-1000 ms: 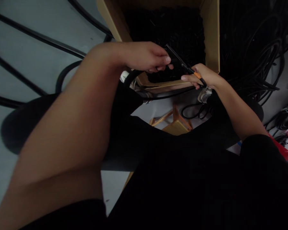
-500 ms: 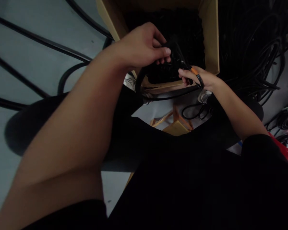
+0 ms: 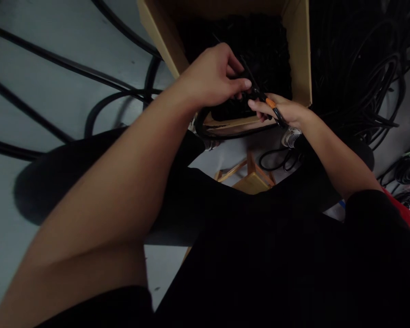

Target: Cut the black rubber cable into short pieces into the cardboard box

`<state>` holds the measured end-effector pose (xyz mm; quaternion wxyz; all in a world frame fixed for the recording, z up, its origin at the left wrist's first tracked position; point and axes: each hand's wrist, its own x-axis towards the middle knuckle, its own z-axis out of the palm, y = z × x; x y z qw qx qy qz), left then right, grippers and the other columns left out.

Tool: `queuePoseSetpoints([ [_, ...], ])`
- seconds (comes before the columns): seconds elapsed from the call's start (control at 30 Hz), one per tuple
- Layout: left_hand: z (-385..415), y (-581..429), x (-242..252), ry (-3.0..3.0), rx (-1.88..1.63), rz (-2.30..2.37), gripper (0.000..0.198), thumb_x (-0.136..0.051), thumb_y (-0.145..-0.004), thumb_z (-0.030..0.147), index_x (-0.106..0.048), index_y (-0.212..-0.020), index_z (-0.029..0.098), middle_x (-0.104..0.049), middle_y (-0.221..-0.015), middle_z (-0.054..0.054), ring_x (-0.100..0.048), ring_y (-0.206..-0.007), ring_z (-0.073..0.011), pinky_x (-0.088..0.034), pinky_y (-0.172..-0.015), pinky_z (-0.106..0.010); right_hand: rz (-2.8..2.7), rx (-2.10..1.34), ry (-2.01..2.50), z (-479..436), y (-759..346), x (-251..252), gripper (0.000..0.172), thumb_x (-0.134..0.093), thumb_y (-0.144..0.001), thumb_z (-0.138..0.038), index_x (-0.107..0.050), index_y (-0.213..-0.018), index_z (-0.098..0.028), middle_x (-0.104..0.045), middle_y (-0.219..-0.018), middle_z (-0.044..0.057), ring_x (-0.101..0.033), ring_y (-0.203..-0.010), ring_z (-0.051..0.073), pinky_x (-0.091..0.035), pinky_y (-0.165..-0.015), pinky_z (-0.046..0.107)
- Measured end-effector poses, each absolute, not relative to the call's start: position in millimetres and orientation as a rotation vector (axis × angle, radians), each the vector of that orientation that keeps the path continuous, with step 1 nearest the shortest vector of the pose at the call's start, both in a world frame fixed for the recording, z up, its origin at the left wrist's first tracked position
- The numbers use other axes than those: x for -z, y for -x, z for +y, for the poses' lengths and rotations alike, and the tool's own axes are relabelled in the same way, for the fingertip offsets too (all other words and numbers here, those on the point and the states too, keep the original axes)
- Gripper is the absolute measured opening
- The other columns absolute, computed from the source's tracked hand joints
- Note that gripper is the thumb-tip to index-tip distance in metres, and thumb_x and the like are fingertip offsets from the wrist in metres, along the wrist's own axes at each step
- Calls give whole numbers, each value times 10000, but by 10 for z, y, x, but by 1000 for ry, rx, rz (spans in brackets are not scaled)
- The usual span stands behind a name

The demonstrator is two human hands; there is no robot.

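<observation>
My left hand [image 3: 214, 75] is closed in a pinch on a black cable [image 3: 205, 130] that loops down below it. My right hand [image 3: 282, 111] is closed on a thin black tool or cable end with an orange band [image 3: 270, 104]. Both hands meet just above the near edge of an open cardboard box [image 3: 302, 59] filled with dark cables. What exactly passes between the fingertips is too dark to make out.
Thick black cables [image 3: 54, 59] run across the grey floor at left. A large tangle of black cables [image 3: 362, 68] lies right of the box. A wooden stool [image 3: 251, 175] shows between my legs. Something red [image 3: 401, 212] sits at the right edge.
My left hand rose from the box's near edge toward the box, then settled slightly right and down beside my right hand. The cable loop below it shifted. My right hand moved a little left.
</observation>
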<state>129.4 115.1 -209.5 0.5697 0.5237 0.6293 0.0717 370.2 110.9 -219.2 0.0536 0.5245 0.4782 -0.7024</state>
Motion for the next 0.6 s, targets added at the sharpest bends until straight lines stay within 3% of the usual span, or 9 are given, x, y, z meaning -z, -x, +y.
queuePoseSetpoints([
  [0.17,1123,-1313,2211,-1225,-271,1460,216,-793,-1140,138,-730,-1335,205,-942,-1165,-72,-917,-1059,-245,-694,-991,-386,1396,2204,-1662,1157,-3641,2159,589,-1073,-1092,-658,-678,-946,-247,-681,-904,13,-686,-917,191,-646,-833,281],
  [0.33,1121,-1296,2278,-1300,-377,1451,275,-853,-1044,185,-664,-1215,291,-894,-1464,-89,-861,-1240,-253,-717,-1119,-413,1371,2251,-1744,1158,-3641,2273,626,-1035,-1083,-760,-686,-909,-271,-615,-801,-2,-626,-799,192,-608,-677,273],
  [0.6,1111,-1295,2203,-1194,-421,1543,224,-803,-1055,234,-612,-1138,316,-894,-1268,-62,-862,-985,-242,-730,-1031,-448,1384,2193,-1871,1126,-3613,2280,759,-1009,-1072,-837,-584,-818,-262,-499,-692,-46,-427,-630,126,-412,-527,232],
])
